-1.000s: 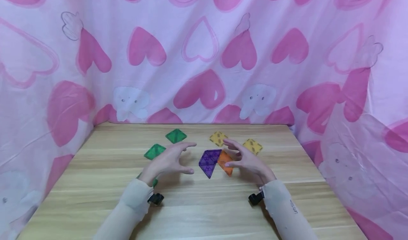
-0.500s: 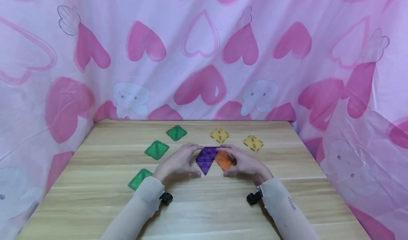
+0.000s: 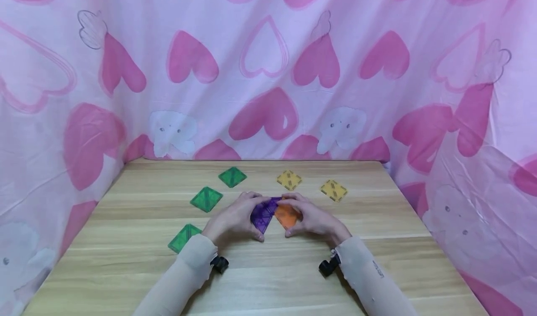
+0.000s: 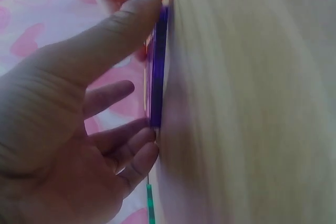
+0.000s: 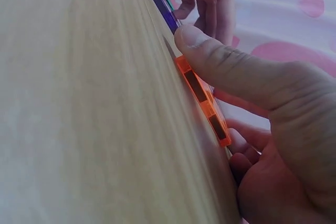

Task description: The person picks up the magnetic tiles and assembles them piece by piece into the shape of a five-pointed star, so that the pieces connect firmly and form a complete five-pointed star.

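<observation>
Purple magnetic tiles [image 3: 263,216], joined in one flat piece, lie near the middle of the table in the head view. My left hand [image 3: 236,218] grips them from the left, thumb at the near corner and fingers along the far side. To their right, an orange magnetic tile [image 3: 287,216] meets them near the top, and a wedge-shaped gap opens toward me. My right hand [image 3: 315,218] holds the orange tile between thumb and fingers. In the right wrist view the orange tile's edge [image 5: 203,100] runs close to the tabletop; whether it touches is unclear.
Green tiles [image 3: 206,199] lie in a slanting row on the left, the nearest one partly behind my left sleeve. Two yellow tiles [image 3: 289,180] rest farther back on the right. A pink heart-patterned curtain [image 3: 264,115] borders the wooden table [image 3: 268,283].
Both hands have closed in from either side and taken hold of the tiles. The purple and orange tiles have shifted a little to the left. The green and yellow tiles stay put.
</observation>
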Demonstrator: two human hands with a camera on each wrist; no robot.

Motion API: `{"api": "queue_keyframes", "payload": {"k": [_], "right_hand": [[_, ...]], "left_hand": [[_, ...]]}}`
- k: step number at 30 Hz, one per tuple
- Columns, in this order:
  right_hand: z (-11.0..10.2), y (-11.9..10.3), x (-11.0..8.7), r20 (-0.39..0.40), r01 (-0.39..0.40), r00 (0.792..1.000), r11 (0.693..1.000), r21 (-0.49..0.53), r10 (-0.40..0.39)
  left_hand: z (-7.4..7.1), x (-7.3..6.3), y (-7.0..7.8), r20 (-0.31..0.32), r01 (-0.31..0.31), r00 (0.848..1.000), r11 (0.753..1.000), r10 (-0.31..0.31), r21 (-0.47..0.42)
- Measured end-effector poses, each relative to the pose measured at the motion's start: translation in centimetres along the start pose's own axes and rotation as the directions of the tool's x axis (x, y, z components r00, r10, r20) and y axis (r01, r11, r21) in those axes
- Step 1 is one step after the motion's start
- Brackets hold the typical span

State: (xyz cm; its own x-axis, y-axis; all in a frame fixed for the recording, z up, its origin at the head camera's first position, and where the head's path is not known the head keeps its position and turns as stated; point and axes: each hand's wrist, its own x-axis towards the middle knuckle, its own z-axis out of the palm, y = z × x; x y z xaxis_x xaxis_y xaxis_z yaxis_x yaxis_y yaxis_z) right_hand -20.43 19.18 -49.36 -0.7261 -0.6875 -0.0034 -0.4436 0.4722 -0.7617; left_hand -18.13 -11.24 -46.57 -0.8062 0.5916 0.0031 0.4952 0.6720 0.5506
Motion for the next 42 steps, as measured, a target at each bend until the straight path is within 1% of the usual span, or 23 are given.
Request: {"api": "queue_keyframes", "payload": {"k": [4, 8, 12, 16, 19, 20, 24, 28, 31, 35, 38, 40, 42], "right_hand": [[0.2, -0.2, 0.5, -0.032, 0.002, 0.999, 1.000, 0.006, -0.002], [0.5, -0.2, 1.0, -0.079, -0.011, 0.997, 0.998, 0.064, 0.016], [0.7, 0.1, 1.1, -0.122, -0.037, 0.991, 0.986, 0.162, 0.057], [0.6, 0.0, 1.1, -0.175, -0.040, 0.981, 0.975, 0.216, 0.079], [0.3, -0.1, 1.2, -0.194, -0.055, 0.975, 0.961, 0.273, 0.111], [0.3, 0.0, 1.2, -0.196, -0.064, 0.972, 0.951, 0.303, 0.128], [0.1, 0.1, 1.3, -0.201, -0.047, 0.971, 0.922, 0.385, 0.133], [0.1, 0.3, 1.4, -0.225, -0.011, 0.967, 0.904, 0.427, 0.118], [0.1, 0.4, 1.5, -0.251, 0.000, 0.959, 0.891, 0.454, 0.128], [0.3, 0.7, 1.6, -0.255, 0.008, 0.956, 0.853, 0.521, 0.146], [0.4, 0.7, 1.5, -0.241, 0.023, 0.959, 0.808, 0.589, 0.148], [0.5, 0.7, 1.5, -0.233, 0.034, 0.962, 0.784, 0.620, 0.143], [0.7, 0.6, 1.5, -0.221, 0.040, 0.965, 0.754, 0.656, 0.140]], "left_hand": [[0.2, 0.0, 0.0, -0.021, 0.015, 1.000, 1.000, -0.014, 0.004], [0.5, 0.0, 0.0, -0.036, 0.024, 0.999, 1.000, -0.024, -0.012], [0.9, 0.0, 0.4, -0.046, 0.025, 0.999, 0.997, -0.029, -0.079], [0.9, 0.0, 0.7, -0.065, 0.045, 0.996, 0.992, -0.053, -0.116], [0.6, 0.0, 0.8, -0.066, 0.082, 0.994, 0.991, -0.089, -0.109], [0.4, 0.0, 0.7, -0.065, 0.094, 0.993, 0.990, -0.102, -0.107], [0.1, 0.0, 0.6, -0.061, 0.105, 0.992, 0.989, -0.111, -0.102], [0.0, 0.1, 0.6, -0.072, 0.110, 0.990, 0.984, -0.120, -0.138], [0.1, 0.3, 0.6, -0.102, 0.116, 0.985, 0.977, -0.136, -0.180], [0.2, 0.5, 0.5, -0.142, 0.113, 0.979, 0.965, -0.150, -0.236], [0.1, 0.7, 0.4, -0.165, 0.099, 0.975, 0.952, -0.151, -0.289], [0.0, 0.7, 0.5, -0.168, 0.085, 0.975, 0.939, -0.148, -0.333], [0.0, 0.7, 0.5, -0.160, 0.071, 0.977, 0.924, -0.141, -0.377]]}}
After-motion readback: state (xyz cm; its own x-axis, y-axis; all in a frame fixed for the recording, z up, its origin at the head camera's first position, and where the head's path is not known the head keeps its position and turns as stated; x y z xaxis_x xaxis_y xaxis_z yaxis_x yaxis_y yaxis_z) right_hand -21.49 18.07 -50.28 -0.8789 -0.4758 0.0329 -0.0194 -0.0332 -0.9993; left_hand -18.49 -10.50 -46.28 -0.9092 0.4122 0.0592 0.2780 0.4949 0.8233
